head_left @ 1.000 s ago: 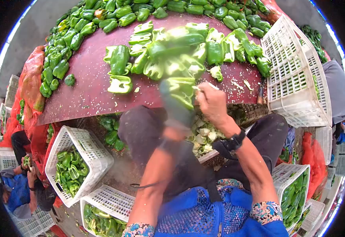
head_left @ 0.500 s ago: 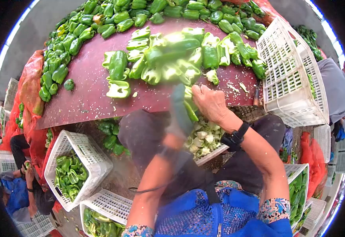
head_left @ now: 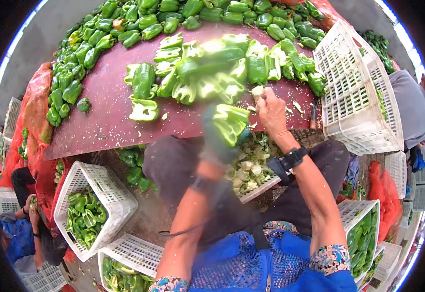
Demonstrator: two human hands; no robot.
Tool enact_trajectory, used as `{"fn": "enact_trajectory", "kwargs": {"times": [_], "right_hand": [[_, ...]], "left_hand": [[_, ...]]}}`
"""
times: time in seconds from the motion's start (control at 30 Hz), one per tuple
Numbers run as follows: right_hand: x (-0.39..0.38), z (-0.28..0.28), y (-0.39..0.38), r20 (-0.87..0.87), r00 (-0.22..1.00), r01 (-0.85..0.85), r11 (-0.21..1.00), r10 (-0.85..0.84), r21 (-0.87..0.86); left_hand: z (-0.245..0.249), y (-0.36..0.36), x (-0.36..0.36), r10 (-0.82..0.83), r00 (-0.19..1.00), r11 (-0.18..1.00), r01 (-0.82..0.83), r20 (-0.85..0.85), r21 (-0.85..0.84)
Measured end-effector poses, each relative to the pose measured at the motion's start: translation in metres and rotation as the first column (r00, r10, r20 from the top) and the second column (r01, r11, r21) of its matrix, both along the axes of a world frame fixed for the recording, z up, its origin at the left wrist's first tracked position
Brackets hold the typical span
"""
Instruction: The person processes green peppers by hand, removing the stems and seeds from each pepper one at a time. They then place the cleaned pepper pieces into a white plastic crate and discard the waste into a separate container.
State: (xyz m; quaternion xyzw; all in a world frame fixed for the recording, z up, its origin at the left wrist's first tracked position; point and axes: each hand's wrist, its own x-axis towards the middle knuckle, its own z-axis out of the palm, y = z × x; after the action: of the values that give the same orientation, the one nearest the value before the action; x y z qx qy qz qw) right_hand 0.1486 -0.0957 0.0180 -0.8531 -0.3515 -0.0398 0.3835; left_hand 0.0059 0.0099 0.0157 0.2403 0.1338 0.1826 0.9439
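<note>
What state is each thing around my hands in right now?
Held green bell pepper, cut open
Left hand, gloved, closed on that pepper
Right hand, fingers bent, at a pale pepper piece, grip unclear
Bell pepper halves, cut open, grouped
Back pile of bell peppers, mostly whole
Dark red tabletop, strewn with seeds

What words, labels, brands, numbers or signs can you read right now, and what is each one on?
None: no text can be read anywhere in this view.
Wristband: no legible marking; any would be too small to read.
Crates: no lettering that I can make out.
Sacks: no readable print.
</note>
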Motion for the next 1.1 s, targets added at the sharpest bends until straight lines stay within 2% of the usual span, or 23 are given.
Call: {"fn": "enact_trajectory", "kwargs": {"times": [0.03, 0.07, 0.1, 0.13, 0.17, 0.23, 0.37, 0.4, 0.5, 0.53, 0.57, 0.63, 0.67, 0.7, 0.73, 0.77, 0.83, 0.87, 0.93, 0.97, 1.0, 1.03, 1.1], "right_hand": [[0.001, 0.008, -0.007, 0.090, 0.996, 0.014, 0.992, -0.003, -0.127], [0.002, 0.017, -0.014, 0.180, 0.984, 0.038, 0.968, 0.008, -0.250], [0.003, 0.021, -0.020, 0.266, 0.964, 0.076, 0.928, 0.026, -0.366], [0.006, 0.021, -0.025, 0.220, 0.975, 0.083, 0.931, -0.003, -0.356], [0.008, 0.024, -0.030, 0.257, 0.967, 0.086, 0.940, 0.001, -0.330], [0.006, 0.026, -0.041, 0.324, 0.946, 0.088, 0.956, 0.008, -0.280], [-0.007, 0.030, -0.040, 0.248, 0.967, -0.044, 0.998, 0.051, -0.035], [-0.016, 0.033, -0.041, 0.282, 0.959, -0.017, 0.997, 0.036, -0.070], [-0.026, 0.044, -0.039, 0.375, 0.927, 0.059, 0.991, -0.011, -0.118], [-0.021, 0.042, -0.040, 0.368, 0.930, 0.077, 0.983, -0.012, -0.164], [-0.017, 0.040, -0.042, 0.321, 0.947, 0.057, 0.980, 0.008, -0.193], [-0.014, 0.037, -0.048, 0.234, 0.971, 0.019, 0.968, 0.042, -0.252], [-0.014, 0.036, -0.048, 0.239, 0.962, -0.041, 0.937, 0.131, -0.347], [-0.016, 0.037, -0.046, 0.241, 0.948, -0.084, 0.891, 0.210, -0.446], [-0.024, 0.038, -0.044, 0.082, 0.979, -0.164, 0.961, 0.186, -0.221], [-0.032, 0.038, -0.043, -0.073, 0.977, -0.201, 0.979, 0.203, 0.034], [-0.040, 0.046, -0.046, -0.264, 0.924, -0.286, 0.958, 0.275, -0.003], [-0.033, 0.043, -0.054, -0.203, 0.954, -0.231, 0.972, 0.221, -0.031], [-0.019, 0.028, -0.064, -0.098, 0.986, -0.138, 0.989, 0.132, -0.060], [-0.006, 0.035, -0.082, 0.003, 0.992, -0.124, 0.988, 0.124, 0.088], [0.000, 0.066, -0.098, -0.002, 0.999, -0.040, 0.993, 0.040, 0.113], [0.016, 0.090, -0.111, 0.181, 0.982, 0.026, 0.980, -0.062, 0.195], [0.053, 0.134, -0.150, 0.018, 0.938, 0.329, 0.903, -0.347, 0.278]], "left_hand": [[-0.002, 0.001, 0.002, -0.001, 0.998, 0.998, -0.002, 0.055, 0.058], [-0.005, -0.003, 0.003, 0.141, 0.990, 0.948, -0.142, 0.025, 0.287], [-0.006, -0.010, 0.004, 0.280, 0.960, 0.827, -0.255, 0.027, 0.502], [-0.006, -0.013, 0.005, 0.339, 0.940, 0.754, -0.302, 0.048, 0.584], [-0.006, -0.016, 0.007, 0.399, 0.914, 0.670, -0.344, 0.072, 0.658], [-0.003, -0.018, 0.007, 0.383, 0.920, 0.721, -0.351, 0.078, 0.597], [0.005, -0.021, 0.013, 0.364, 0.926, 0.789, -0.365, 0.102, 0.495], [0.008, -0.025, 0.017, 0.381, 0.918, 0.790, -0.385, 0.110, 0.476], [0.010, -0.027, 0.014, 0.376, 0.899, 0.552, -0.412, 0.225, 0.725], [0.018, -0.022, 0.005, 0.304, 0.921, 0.494, -0.371, 0.244, 0.786], [0.017, -0.020, 0.005, 0.293, 0.917, 0.380, -0.373, 0.272, 0.847], [0.000, -0.014, 0.007, 0.418, 0.870, 0.060, -0.312, 0.260, 0.948], [-0.006, -0.013, 0.009, 0.503, 0.823, -0.087, -0.255, 0.264, 0.963], [-0.007, -0.014, 0.010, 0.359, 0.914, 0.334, -0.313, 0.187, 0.889], [-0.008, -0.016, 0.012, 0.253, 0.954, 0.705, -0.298, 0.164, 0.644], [-0.009, -0.019, 0.016, -0.027, 0.961, 0.998, 0.043, 0.275, -0.053], [0.011, -0.037, 0.019, 0.035, 0.993, 0.992, -0.048, 0.112, 0.116], [0.014, -0.039, 0.020, -0.100, 0.988, 0.995, 0.100, 0.122, 0.000], [0.035, -0.056, 0.027, -0.089, 0.992, 0.975, 0.069, 0.088, 0.213], [0.043, -0.064, 0.026, -0.067, 0.996, 0.947, 0.045, 0.059, 0.318], [0.039, -0.057, 0.023, -0.120, 0.990, 0.985, 0.110, 0.073, 0.135], [0.035, -0.051, 0.020, -0.158, 0.984, 0.985, 0.163, 0.084, -0.058], [0.013, -0.034, 0.021, -0.170, 0.972, 0.954, 0.204, 0.165, -0.218]]}}
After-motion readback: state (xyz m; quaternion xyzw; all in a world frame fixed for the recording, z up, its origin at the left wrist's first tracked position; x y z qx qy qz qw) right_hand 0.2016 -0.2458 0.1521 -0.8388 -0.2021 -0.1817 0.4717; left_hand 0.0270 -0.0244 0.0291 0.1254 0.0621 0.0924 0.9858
